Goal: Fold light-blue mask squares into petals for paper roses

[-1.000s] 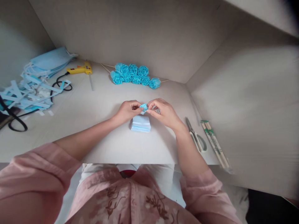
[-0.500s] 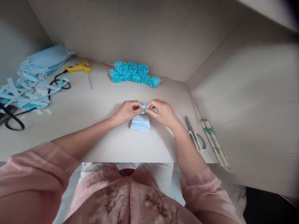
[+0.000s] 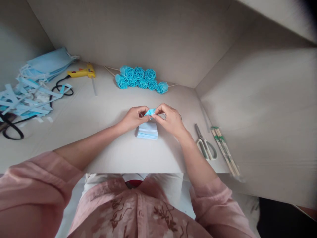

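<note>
A small folded piece of blue mask fabric [image 3: 150, 112] is pinched between both hands, above the middle of the table. My left hand [image 3: 134, 117] grips its left end with thumb and fingers closed. At the right end, my right hand [image 3: 169, 119] pinches it the same way. Fingers hide part of the piece. Just below the hands lies a neat stack of pale blue fabric squares [image 3: 147, 131]. Behind them, several blue fabric roses [image 3: 139, 78] on thin sticks rest in a cluster.
A yellow glue gun [image 3: 83, 72] with a black cord stands at the back left, near stacked face masks [image 3: 51, 61] and a heap of cut strips [image 3: 27, 99]. Scissors [image 3: 206, 145] and packed wooden sticks [image 3: 226, 151] lie at the right, beside the side wall [image 3: 267, 115].
The blue piece has been folded or turned, so more of its bright blue face shows between the fingers. Both hands stay in nearly the same place; the view has shifted slightly.
</note>
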`<state>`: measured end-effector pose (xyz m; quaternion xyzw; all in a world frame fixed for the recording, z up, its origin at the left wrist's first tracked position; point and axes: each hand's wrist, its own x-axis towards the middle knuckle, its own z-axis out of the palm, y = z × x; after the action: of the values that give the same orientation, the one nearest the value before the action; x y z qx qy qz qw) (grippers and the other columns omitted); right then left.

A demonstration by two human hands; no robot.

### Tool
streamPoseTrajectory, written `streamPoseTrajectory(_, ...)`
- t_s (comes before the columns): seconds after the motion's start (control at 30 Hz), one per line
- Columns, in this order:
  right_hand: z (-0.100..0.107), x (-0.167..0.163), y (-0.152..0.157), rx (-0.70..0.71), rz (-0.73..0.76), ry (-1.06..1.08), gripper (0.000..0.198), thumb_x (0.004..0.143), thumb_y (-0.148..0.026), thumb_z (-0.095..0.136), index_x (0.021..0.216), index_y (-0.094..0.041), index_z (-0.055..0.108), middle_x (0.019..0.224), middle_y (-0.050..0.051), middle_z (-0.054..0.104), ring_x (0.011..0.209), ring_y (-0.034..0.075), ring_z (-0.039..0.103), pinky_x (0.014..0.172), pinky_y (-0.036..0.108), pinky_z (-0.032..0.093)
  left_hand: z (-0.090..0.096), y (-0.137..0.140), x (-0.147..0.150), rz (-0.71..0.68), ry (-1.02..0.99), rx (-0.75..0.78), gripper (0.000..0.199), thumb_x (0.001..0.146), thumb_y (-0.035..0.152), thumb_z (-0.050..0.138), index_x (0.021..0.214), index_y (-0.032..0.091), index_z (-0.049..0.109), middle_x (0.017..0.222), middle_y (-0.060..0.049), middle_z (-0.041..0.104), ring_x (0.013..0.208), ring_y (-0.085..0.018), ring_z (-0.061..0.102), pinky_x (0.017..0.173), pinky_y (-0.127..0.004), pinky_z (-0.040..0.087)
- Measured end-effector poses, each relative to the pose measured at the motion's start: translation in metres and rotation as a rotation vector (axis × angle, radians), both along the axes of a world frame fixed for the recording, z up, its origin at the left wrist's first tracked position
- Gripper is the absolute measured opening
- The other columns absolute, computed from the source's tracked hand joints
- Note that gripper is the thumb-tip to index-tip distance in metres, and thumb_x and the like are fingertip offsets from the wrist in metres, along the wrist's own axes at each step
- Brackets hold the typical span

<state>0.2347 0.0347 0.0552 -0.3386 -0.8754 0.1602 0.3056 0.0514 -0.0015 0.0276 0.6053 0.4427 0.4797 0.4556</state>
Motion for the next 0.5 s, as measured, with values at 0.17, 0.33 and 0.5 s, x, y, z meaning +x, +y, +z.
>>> streamPoseTrajectory(0.17, 0.0014, 0.0001, -0.0008, 0.003, 0.02, 0.029, 0.011, 0.088, -0.033, 0.06, 0.085, -0.022, 0.059, 0.084, 0.002, 0.068, 0.077, 0.017, 0.062, 0.073, 0.029, 0.046, 0.0029, -0.0023, -0.002, -0.023, -0.011, 0.009, 0.025, 0.073, 0.04, 0.063, 0.075, 0.016, 0.057, 0.069, 0.002, 0.053, 0.064, -0.011, 0.047, 0.061, -0.023, 0.037)
streamPoseTrajectory(0.33, -0.0003, -0.0015, -0.0014, 0.007, 0.016, 0.028, 0.013, 0.09, -0.034, 0.056, 0.084, -0.022, 0.059, 0.085, 0.003, 0.068, 0.08, 0.018, 0.063, 0.077, 0.032, 0.048, -0.0021, 0.0002, -0.0019, 0.031, 0.013, 0.028, 0.028, 0.073, 0.043, 0.064, 0.071, 0.016, 0.056, 0.067, 0.002, 0.052, 0.062, -0.011, 0.045, 0.06, -0.023, 0.036)
streamPoseTrajectory(0.5, -0.0028, -0.0016, 0.0013, -0.148, -0.153, 0.243, 0.022, 0.088, -0.039, 0.057, 0.102, -0.022, 0.055, 0.087, 0.002, 0.067, 0.08, 0.017, 0.063, 0.075, 0.03, 0.049, -0.0021, 0.001, -0.0012, 0.097, 0.042, 0.039, 0.03, 0.074, 0.045, 0.064, 0.07, 0.016, 0.055, 0.066, 0.002, 0.05, 0.061, -0.01, 0.041, 0.058, -0.023, 0.032)
